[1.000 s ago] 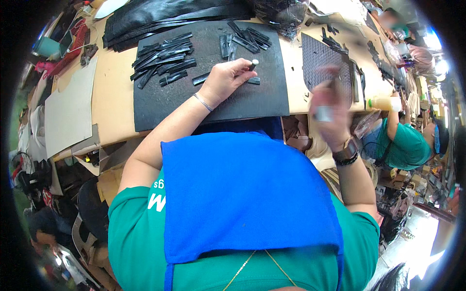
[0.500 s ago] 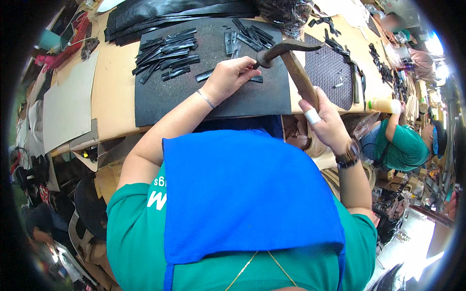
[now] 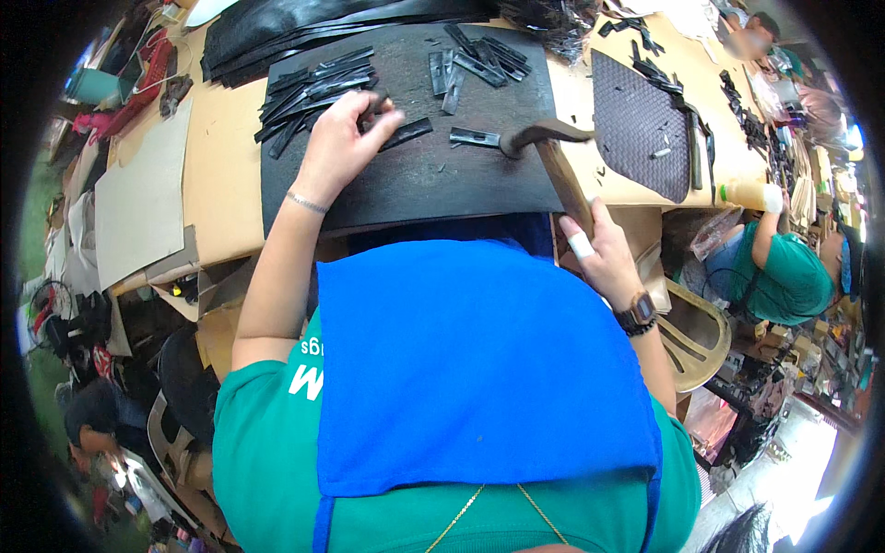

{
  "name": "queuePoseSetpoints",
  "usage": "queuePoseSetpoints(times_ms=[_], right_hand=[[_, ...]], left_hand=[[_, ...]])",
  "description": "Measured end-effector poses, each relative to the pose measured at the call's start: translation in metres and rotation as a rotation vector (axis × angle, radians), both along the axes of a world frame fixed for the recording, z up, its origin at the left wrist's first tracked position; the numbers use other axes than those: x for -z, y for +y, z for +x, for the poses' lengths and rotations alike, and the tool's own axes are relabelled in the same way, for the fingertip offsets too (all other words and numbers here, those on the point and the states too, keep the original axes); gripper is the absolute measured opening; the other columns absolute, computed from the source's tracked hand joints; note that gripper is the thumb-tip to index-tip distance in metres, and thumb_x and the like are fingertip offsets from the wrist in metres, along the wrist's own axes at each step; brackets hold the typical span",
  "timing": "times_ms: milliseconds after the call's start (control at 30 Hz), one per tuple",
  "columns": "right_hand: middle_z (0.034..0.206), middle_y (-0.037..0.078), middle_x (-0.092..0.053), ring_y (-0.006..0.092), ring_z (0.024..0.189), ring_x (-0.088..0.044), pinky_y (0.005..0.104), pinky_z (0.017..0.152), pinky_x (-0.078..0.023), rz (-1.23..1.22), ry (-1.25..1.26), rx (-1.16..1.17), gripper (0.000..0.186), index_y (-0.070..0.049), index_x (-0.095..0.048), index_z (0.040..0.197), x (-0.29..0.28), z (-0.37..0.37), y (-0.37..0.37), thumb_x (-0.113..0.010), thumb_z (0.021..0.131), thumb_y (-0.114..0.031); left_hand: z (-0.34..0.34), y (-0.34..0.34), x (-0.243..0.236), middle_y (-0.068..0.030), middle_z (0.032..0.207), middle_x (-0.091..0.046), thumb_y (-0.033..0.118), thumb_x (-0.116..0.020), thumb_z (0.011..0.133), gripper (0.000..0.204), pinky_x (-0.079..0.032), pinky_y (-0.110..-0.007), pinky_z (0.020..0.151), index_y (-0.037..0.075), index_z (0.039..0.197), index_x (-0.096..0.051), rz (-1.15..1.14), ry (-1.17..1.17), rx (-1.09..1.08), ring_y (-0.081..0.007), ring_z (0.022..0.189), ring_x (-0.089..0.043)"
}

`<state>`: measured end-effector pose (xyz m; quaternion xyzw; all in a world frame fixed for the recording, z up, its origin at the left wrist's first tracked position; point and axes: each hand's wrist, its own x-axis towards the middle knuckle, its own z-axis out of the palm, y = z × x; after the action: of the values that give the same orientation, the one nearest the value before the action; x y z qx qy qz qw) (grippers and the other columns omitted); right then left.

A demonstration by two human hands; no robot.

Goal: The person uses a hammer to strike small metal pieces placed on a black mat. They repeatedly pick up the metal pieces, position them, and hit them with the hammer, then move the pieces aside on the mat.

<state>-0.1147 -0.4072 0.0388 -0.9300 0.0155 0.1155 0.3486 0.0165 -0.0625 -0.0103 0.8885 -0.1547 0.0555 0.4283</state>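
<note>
Nearest me, I have the right hand (image 3: 604, 258) wrapped around the lower end of the hammer (image 3: 566, 184). Its handle is plain brown wood, leaning up and away from that hand; the dark metal head ends leftward in a round knob and rightward in a long, curved claw. Just left of the knob I see a flat, glossy black strip (image 3: 472, 137), lying on the dark board (image 3: 332, 205) over the tan counter (image 3: 221, 157). Farther out, the left hand (image 3: 346, 138) has its fingers curled on a short dark piece (image 3: 374, 101), mostly hidden by them. Another strip (image 3: 410, 133) lies just right of that hand, a loose pile of strips (image 3: 323, 81) just beyond it, and stacked black sheets (image 3: 323, 35) farthest away.
</note>
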Motion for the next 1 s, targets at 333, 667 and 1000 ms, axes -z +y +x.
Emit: queuePoseSetpoints(times_ms=[333, 667, 1000], right_hand=[[0.093, 0.026, -0.064, 0.0407, 0.084, -0.064, 0.0456, 0.076, -0.05, -0.04, -0.42, -0.144, 0.037, 0.001, -0.054, 0.117, 0.036, 0.065, 0.018, -0.061, 0.096, -0.029], [0.076, 0.022, -0.063, 0.0283, 0.066, -0.062, 0.0387, 0.065, -0.049, 0.225, -0.142, 0.174, 0.041, 0.004, -0.052, 0.112, 0.024, 0.021, -0.008, -0.061, 0.097, -0.034], [0.085, 0.022, -0.069, 0.0297, 0.068, -0.069, 0.0397, 0.065, -0.053, 0.111, -0.04, 0.168, 0.041, -0.001, -0.048, 0.13, 0.025, -0.027, -0.005, -0.06, 0.098, -0.024]], left_hand=[[-0.012, -0.005, 0.0, -0.0085, 0.089, -0.07, 0.019, -0.073, 0.087, 0.021, -0.051, -0.031, 0.076, 0.002, 0.099, -0.07, -0.048, 0.099, 0.066, -0.0176, 0.084, -0.067], [0.0, -0.087, 0.008, -0.011, 0.097, -0.07, 0.03, -0.073, 0.085, 0.027, -0.053, -0.038, 0.078, 0.008, 0.101, -0.071, 0.162, 0.02, 0.218, -0.0301, 0.09, -0.068], [0.018, -0.097, 0.014, -0.0018, 0.095, -0.065, 0.02, -0.06, 0.099, 0.026, -0.048, -0.025, 0.078, 0.001, 0.116, -0.064, -0.247, 0.086, 0.262, -0.0084, 0.087, -0.059]])
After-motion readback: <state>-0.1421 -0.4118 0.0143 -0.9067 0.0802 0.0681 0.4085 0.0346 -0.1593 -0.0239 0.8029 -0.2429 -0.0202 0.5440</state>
